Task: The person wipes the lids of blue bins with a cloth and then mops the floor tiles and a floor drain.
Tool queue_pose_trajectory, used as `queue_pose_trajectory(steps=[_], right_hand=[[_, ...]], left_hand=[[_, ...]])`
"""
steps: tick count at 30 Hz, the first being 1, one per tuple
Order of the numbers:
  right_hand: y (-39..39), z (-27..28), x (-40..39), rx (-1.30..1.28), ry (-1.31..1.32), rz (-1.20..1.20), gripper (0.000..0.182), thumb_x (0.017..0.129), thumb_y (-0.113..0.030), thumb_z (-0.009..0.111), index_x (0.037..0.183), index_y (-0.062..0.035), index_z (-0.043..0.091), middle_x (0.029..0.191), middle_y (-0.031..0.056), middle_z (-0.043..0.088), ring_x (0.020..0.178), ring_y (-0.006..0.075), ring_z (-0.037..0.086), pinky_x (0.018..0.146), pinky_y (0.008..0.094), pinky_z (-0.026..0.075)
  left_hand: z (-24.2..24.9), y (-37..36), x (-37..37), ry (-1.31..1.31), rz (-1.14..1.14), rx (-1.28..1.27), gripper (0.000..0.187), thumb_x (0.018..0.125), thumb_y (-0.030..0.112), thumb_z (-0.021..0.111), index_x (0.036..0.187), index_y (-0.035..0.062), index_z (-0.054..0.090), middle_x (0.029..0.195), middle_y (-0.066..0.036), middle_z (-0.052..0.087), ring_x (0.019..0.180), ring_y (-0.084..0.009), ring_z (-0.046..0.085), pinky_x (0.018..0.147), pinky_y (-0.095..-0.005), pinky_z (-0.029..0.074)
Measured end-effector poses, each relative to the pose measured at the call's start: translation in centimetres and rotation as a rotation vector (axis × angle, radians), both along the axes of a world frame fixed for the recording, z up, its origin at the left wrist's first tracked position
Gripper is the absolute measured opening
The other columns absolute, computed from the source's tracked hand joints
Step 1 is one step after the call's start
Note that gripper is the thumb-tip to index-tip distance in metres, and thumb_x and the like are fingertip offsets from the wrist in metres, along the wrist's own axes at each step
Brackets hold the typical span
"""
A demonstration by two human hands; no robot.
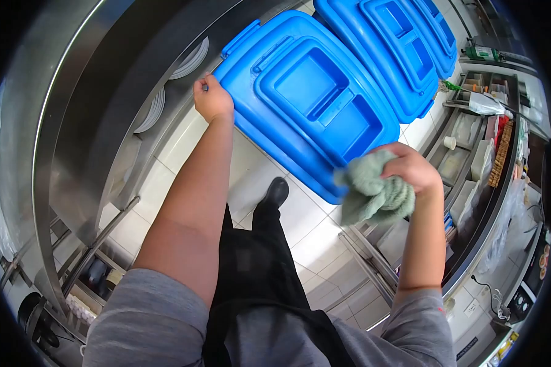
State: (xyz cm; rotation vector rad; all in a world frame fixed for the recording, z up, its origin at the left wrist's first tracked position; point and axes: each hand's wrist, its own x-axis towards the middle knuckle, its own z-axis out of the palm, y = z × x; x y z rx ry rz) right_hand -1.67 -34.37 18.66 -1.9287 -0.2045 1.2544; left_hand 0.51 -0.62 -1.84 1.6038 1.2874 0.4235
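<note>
A large blue bin lid [275, 137] with two recessed panels lies in front of me. My left hand [214, 101] is closed at its left corner, with a small bit of blue showing between the fingers; it appears to grip the rim. In my right hand [413, 168] is a bunched, pale green cloth [376, 192]. The cloth is slightly blurred and covers the lid's lower right corner. My fingers are wrapped into its folds.
More blue bins [404, 58] stand behind the first. Stacked white plates [153, 110] sit on a steel shelf at left. On the right, a counter holds food containers [462, 128]. White floor tiles [312, 235] and my black shoe [277, 192] show below.
</note>
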Motion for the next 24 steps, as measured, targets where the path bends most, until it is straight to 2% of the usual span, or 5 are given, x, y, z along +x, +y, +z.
queue_pose_trajectory(steps=[2, 5, 13, 18, 24], right_hand=[[-2.2, 0.0, -1.0, 0.027, 0.188, -0.817, 0.038, 0.074, -0.004, 0.061, 0.112, 0.0012, 0.063, 0.096, 0.0116, 0.067, 0.083, 0.0204, 0.065, 0.076, 0.0316, 0.053], [0.2, -4.0, -1.1, -0.051, -0.210, -1.053, 0.039, 0.081, -0.010, 0.062, 0.119, -0.0001, 0.060, 0.100, 0.0105, 0.068, 0.089, 0.0214, 0.064, 0.081, 0.0320, 0.050], [4.9, -13.1, -1.1, -0.031, -0.545, -0.815, 0.039, 0.085, -0.011, 0.064, 0.123, -0.0020, 0.057, 0.117, 0.0160, 0.060, 0.102, 0.0289, 0.061, 0.088, 0.0321, 0.047], [5.9, -10.7, -1.4, -0.708, -1.037, 0.092, 0.044, 0.082, -0.022, 0.066, 0.124, -0.0128, 0.055, 0.125, 0.0107, 0.047, 0.108, 0.0324, 0.050, 0.087, 0.0467, 0.043], [6.1, -10.2, -0.3, -0.799, -0.995, 0.502, 0.054, 0.078, -0.025, 0.067, 0.129, -0.0190, 0.051, 0.113, 0.0108, 0.052, 0.104, 0.0268, 0.052, 0.083, 0.0469, 0.040]], left_hand=[[-0.1, 0.1, -0.2, 0.012, 0.003, -0.003, 0.038, 0.090, 0.039, 0.055, 0.084, 0.0016, 0.060, 0.086, -0.015, 0.065, 0.082, -0.0269, 0.060, 0.078, -0.0380, 0.045], [-0.3, 0.2, -0.2, 0.025, -0.073, 0.012, 0.040, 0.090, 0.041, 0.049, 0.094, 0.0034, 0.061, 0.102, -0.021, 0.065, 0.096, -0.0382, 0.060, 0.086, -0.0435, 0.045], [-0.3, 0.3, -0.3, 0.013, -0.078, -0.002, 0.039, 0.090, 0.039, 0.050, 0.093, 0.0025, 0.061, 0.099, -0.021, 0.065, 0.094, -0.0371, 0.060, 0.084, -0.0429, 0.045], [0.1, 0.2, -0.4, 0.013, -0.078, -0.012, 0.038, 0.090, 0.039, 0.050, 0.094, 0.0032, 0.062, 0.102, -0.021, 0.065, 0.095, -0.0376, 0.060, 0.084, -0.0428, 0.045], [0.4, 0.3, -0.4, 0.052, -0.083, -0.015, 0.038, 0.090, 0.039, 0.048, 0.095, 0.0041, 0.062, 0.104, -0.022, 0.065, 0.098, -0.0388, 0.060, 0.086, -0.0431, 0.046]])
